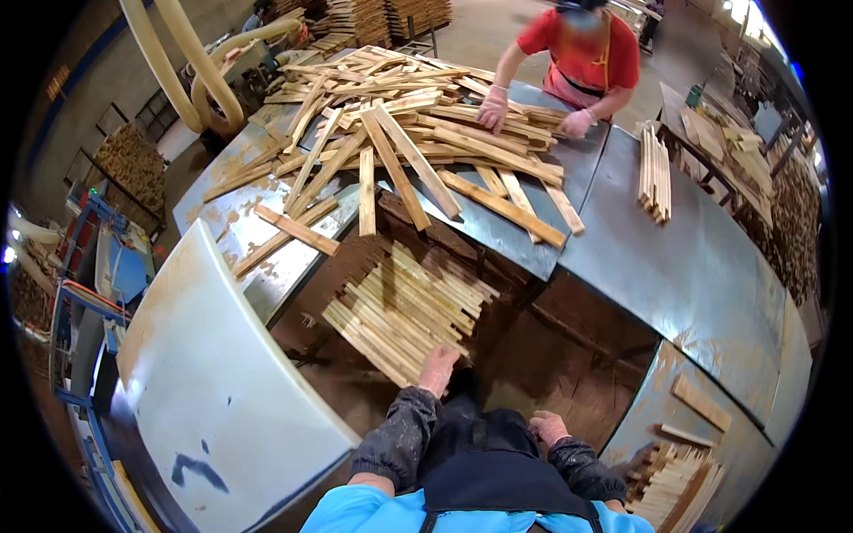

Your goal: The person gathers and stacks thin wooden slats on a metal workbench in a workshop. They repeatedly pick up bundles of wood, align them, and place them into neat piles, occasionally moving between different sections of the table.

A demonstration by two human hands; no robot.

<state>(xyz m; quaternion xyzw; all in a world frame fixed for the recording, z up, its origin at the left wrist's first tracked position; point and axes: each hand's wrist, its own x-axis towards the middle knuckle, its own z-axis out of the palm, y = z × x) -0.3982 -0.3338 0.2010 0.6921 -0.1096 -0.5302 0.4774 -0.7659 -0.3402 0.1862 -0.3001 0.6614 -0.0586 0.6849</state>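
Observation:
A layer of pale wooden strips (404, 311) lies side by side in the opening before me, their ends uneven. At its near right corner, my left hand (438, 371) in a thin, pale glove closes on a strip's end; part of the fingers is hidden. My right hand (548, 427), gloved too, rests by my right thigh with its fingers curled and nothing visible in it. Beyond the opening, a big loose heap of wooden boards (391, 115) covers the metal table (684, 258). Several boards jut over the table's near edge.
Across the table, a person in a red shirt (582, 53) has both gloved hands at the heap. A small bundle of strips (655, 178) lies at the right. Short strips (671, 484) sit near my right elbow. A curved whitish panel (222, 382) stands at my left.

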